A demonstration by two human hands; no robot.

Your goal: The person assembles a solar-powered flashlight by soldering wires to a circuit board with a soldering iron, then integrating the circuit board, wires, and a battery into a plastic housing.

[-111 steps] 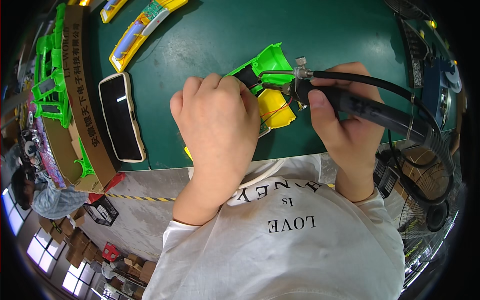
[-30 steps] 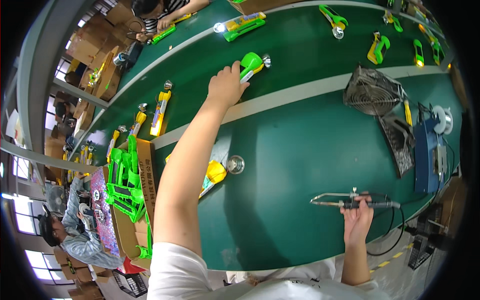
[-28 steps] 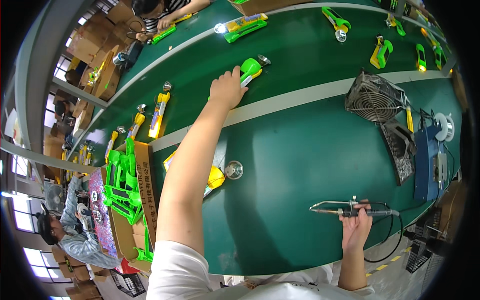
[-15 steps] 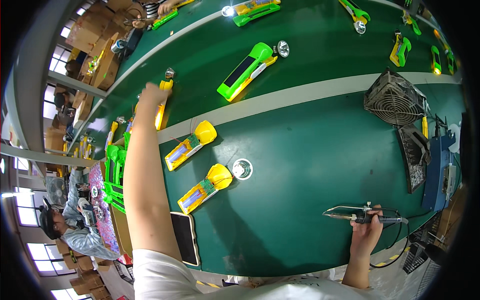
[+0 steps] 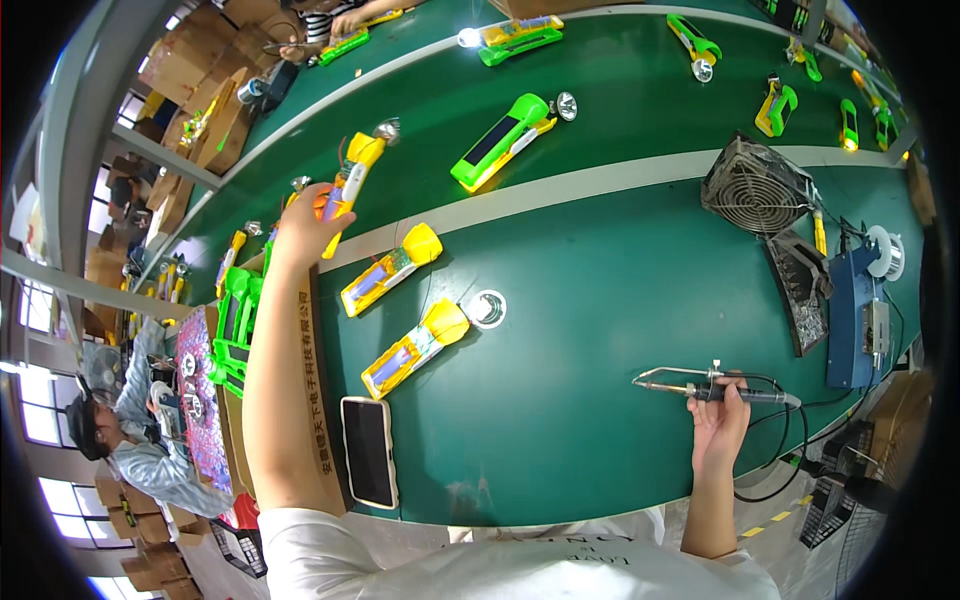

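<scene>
My left hand (image 5: pixel 308 228) is closed on an opened yellow flashlight (image 5: pixel 362 160), raised over the far green belt, with a silver reflector (image 5: pixel 387 131) at its top end. In my right hand (image 5: pixel 722 425) is a soldering iron (image 5: pixel 745 395) with a thin metal guide tube along it, its tip pointing left above the table. Between my hands lie two more opened yellow flashlight bodies, an upper one (image 5: pixel 395 268) and a lower one (image 5: pixel 413 352), showing batteries and wires. A round reflector (image 5: pixel 488 309) lies beside the lower body's head.
A phone (image 5: pixel 369 452) lies near the table's front edge, beside a cardboard box (image 5: pixel 315 400) with green housings (image 5: pixel 235 325). At right stand a dusty fan (image 5: pixel 757 190) and a blue soldering station (image 5: pixel 853 320). Green-yellow flashlights (image 5: pixel 505 143) rest on the belt; a co-worker (image 5: pixel 150 460) sits left.
My left hand has lifted the yellow flashlight off the belt and drawn it nearer, tilting it. My right hand still holds the soldering iron. The view has shifted slightly.
</scene>
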